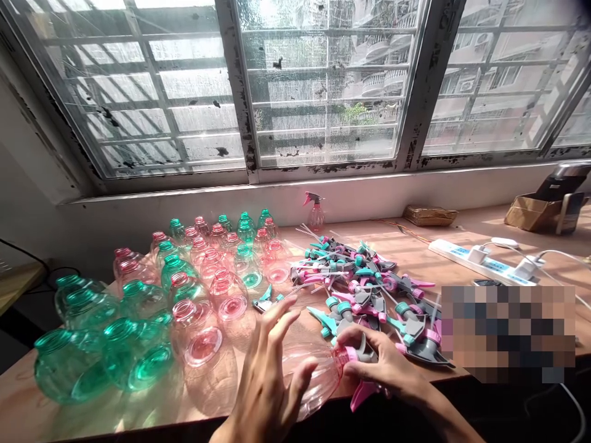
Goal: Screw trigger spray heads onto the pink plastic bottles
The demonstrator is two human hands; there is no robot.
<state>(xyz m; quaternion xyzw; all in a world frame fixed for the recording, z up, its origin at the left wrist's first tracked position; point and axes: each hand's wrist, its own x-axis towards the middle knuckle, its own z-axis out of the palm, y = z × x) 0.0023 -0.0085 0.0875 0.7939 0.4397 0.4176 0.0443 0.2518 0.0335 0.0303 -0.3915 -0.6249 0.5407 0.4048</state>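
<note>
A clear pink bottle (318,384) lies tilted near the table's front edge, its neck to the right. At that neck, my right hand (385,360) grips a grey-and-pink trigger spray head (364,392), whose pink trigger points down. The spray head sits on the bottle's mouth; how tightly, I cannot tell. My left hand (263,375) is beside the bottle's base with fingers spread, thumb in front of the bottle; whether it touches is unclear. Beyond my hands lies a pile of loose spray heads (355,271) in pink, teal and grey.
Green bottles (60,369) and pink bottles (198,344) stand open-mouthed on the left. A bottle with a sprayer (316,212) stands by the wall. A power strip (480,261), a brown packet (429,215) and a cardboard box (530,212) are at right. One patch is pixelated.
</note>
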